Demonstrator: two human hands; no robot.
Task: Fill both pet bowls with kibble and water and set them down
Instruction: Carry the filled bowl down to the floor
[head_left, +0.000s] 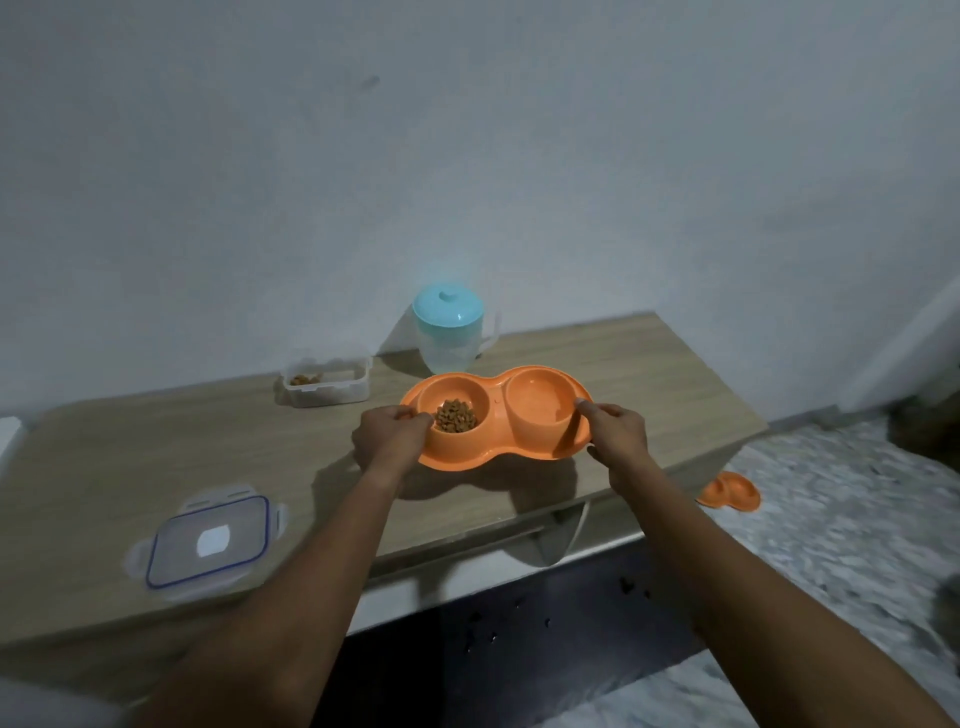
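An orange double pet bowl (496, 452) is held just above the wooden table (156, 447). Its left cup holds brown kibble (455, 414). Its right cup (537, 402) seems to hold clear water. My left hand (389, 434) grips the bowl's left rim and my right hand (615, 431) grips its right rim. A second orange double bowl (730, 491) lies on the speckled floor to the right of the table; what it holds is hidden.
A clear jug with a blue lid (451, 332) stands at the back by the wall. Left of it sits an open clear box (326, 384) with a little kibble. Its lid (208, 540) lies at the table's front left. A dark cabinet front (519, 623) is below the table edge.
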